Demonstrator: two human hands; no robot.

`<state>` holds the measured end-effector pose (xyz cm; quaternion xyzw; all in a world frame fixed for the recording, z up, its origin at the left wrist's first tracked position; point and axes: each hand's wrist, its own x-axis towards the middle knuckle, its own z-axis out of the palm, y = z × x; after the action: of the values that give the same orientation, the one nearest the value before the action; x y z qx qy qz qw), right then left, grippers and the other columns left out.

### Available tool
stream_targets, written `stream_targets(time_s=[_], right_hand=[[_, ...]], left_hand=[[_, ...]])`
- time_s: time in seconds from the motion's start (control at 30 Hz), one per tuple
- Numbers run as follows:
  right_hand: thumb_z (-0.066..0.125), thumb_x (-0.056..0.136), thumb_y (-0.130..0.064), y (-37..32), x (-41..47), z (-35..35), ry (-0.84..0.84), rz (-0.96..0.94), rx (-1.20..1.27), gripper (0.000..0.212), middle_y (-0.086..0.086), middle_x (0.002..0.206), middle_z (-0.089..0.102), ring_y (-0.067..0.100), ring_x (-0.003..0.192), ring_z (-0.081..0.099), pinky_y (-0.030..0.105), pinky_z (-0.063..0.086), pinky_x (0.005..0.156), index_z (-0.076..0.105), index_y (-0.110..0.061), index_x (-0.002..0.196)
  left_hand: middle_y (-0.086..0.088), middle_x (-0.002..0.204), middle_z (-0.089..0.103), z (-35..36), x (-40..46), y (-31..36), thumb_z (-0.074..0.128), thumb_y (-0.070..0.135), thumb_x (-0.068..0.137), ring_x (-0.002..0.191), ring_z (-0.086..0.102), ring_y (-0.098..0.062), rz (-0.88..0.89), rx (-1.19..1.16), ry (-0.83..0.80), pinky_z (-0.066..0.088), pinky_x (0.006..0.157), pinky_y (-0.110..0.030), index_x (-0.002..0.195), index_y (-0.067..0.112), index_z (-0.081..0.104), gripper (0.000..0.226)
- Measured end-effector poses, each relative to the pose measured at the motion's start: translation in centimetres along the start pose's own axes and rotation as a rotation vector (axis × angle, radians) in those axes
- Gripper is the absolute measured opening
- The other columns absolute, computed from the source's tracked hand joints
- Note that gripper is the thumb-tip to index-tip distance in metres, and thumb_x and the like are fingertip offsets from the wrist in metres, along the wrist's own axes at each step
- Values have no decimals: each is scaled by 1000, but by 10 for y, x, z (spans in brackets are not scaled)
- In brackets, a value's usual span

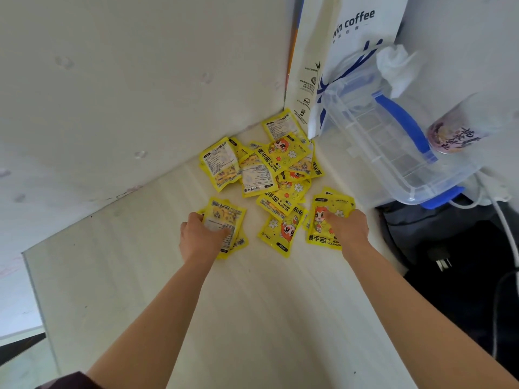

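one packet stack lies gripped in the left hand.

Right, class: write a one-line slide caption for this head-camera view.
Left hand grips a stack of yellow hand-warmer packets; right hand rests on a second stack, loose pile beyond.

I see yellow hand-warmer packets: label-side-up stack near left, face-up stack near right, loose heap farther back
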<state>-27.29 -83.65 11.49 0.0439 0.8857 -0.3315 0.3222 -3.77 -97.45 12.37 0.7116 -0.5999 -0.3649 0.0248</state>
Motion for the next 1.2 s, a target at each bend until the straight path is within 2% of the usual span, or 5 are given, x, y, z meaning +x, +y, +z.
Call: stream_targets(time_s=[0.2,0.33,0.47,0.77,1.2], right_hand=[[63,90,-31,20,-28,-9,-104,4,237,18,9,86,64,24,75,58,35,47,71,64,-13,94],[63,91,-26,25,-48,3,-231,33,329,8,9,95,73,31,90,70,45,55,89,66,-19,89],[63,91,-21,14,-57,18,-273,36,409,17,9,101,73,30,90,70,45,57,84,66,-16,107],[61,91,-20,-9,-51,37,-379,89,438,6,8,101,73,30,95,70,49,55,88,67,-21,93],[60,94,-21,4,-65,36,-453,155,481,13,10,100,74,29,90,72,53,57,82,67,-19,105]], left_hand=[[-4,106,64,-9,-5,-15,82,21,72,91,61,-24,-39,-230,-8,51,72,-36,111,16,53,49],[-5,103,65,-8,-8,-12,83,15,72,88,62,-23,-35,-340,-56,47,68,-31,110,15,52,48],[-4,103,64,2,-14,-1,82,17,72,89,63,-24,-8,-332,-109,47,65,-30,111,16,51,50],[-2,96,57,24,-29,20,79,18,76,83,57,-24,190,-115,-196,46,60,-28,114,17,47,49],[-5,102,56,25,-40,8,80,21,75,88,60,-26,108,-161,-235,45,56,-27,113,20,47,51]])
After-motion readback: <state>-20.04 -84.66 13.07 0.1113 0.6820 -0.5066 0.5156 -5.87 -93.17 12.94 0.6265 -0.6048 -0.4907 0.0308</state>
